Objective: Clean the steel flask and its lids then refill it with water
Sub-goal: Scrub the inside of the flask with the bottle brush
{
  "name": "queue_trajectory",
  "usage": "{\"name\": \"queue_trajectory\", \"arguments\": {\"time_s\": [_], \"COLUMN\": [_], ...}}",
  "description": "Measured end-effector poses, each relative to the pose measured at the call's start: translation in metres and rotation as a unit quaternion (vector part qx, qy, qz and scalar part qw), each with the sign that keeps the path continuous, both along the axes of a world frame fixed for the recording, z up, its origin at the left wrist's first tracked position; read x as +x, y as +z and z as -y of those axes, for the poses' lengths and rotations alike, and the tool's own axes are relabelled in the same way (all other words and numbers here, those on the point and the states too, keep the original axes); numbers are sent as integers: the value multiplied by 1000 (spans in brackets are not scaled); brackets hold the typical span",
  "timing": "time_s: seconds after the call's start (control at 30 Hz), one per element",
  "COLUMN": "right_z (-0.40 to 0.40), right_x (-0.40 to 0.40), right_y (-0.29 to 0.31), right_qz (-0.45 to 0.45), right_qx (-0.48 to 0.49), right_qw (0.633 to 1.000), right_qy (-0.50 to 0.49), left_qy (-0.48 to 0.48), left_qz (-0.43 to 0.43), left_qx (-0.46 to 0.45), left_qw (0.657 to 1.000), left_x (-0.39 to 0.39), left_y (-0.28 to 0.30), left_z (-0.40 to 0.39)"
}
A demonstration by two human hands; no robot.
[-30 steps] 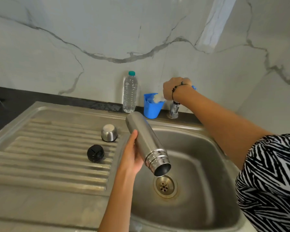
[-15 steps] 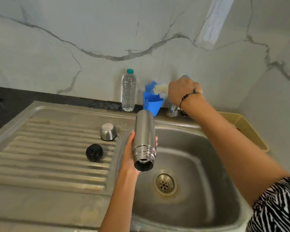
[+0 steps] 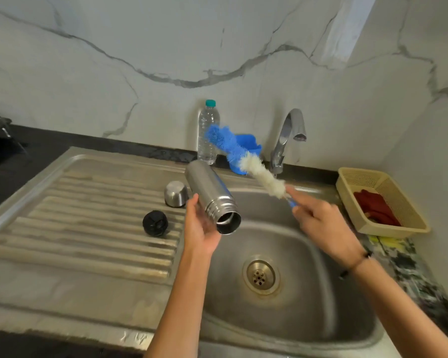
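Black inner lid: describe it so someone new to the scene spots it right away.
Start at the steel sink's ribbed draining board, left of the basin. Two small items sit on it near the basin edge: the steel cup lid farther back and the black inner lid in front of it. It is the only black, round, knob-like piece there; its neighbour is shiny steel.

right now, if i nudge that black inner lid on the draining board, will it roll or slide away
Probably neither. The black inner lid looks squat and lies flat on the ridged draining board, so rolling seems unlikely. The ridges would likely catch it, though a wet steel surface could let it slide a little. It looks like plastic, so probably light.
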State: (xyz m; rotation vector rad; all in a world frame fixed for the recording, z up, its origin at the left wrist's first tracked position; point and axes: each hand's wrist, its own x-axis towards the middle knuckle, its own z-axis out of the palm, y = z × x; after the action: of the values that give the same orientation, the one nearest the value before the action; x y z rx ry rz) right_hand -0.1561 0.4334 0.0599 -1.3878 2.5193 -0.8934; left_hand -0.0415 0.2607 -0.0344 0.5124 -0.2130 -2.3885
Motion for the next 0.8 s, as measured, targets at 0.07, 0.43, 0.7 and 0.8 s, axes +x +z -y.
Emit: {"name": "queue_trajectory", "arguments": {"time_s": [0.07, 0.43, 0.7, 0.8], "right_z": [-20, -74, -63, -69], "right_x": [4, 25, 12, 3], "right_y": [-23, -96, -95, -79], "right_qz": [118, 79, -82, -92], "right_qx": [-75, -94, -49, -70], "right_qw": [989, 978, 961, 961], "right_qy": [44, 171, 258, 252], "left_qy": [-13, -36, -50, -44], "left_qz": [-41, 17, 127, 132], "left_qx": [16, -63, -137, -146], "left_qw": [999, 997, 981, 979], "left_x": [4, 28, 32, 36], "left_y": [-1, -9, -2, 0], "left_z": [5, 24, 20, 24]}}
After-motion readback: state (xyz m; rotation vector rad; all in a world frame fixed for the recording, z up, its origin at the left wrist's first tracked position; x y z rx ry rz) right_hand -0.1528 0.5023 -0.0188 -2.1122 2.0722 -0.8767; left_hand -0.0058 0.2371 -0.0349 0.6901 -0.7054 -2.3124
